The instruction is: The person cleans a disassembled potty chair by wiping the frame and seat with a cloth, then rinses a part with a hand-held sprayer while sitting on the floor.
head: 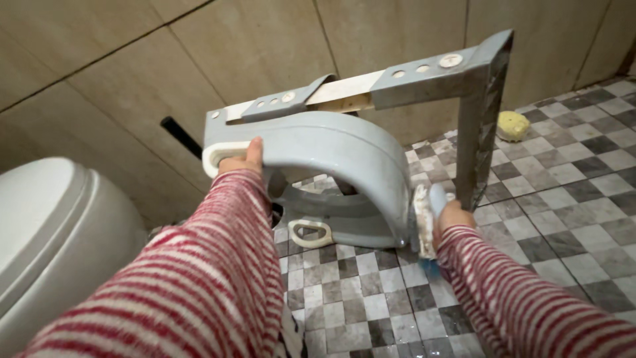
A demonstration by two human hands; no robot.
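My left hand (242,158) grips the upper left edge of a grey plastic child's toilet seat frame (331,159), which is held up on its side over the tiled floor. A grey folding leg bracket (474,113) sticks out at its top and right. My right hand (450,215) holds a blue-handled scrub brush (424,222), with its pale bristles pressed against the frame's right edge. Both arms wear red and white striped sleeves.
A white toilet (59,225) with its lid down stands at the left. Beige wall tiles (199,59) rise behind. A yellow sponge (513,124) lies on the grey checkered floor (563,199) at the back right. A dark slot (180,136) shows in the wall.
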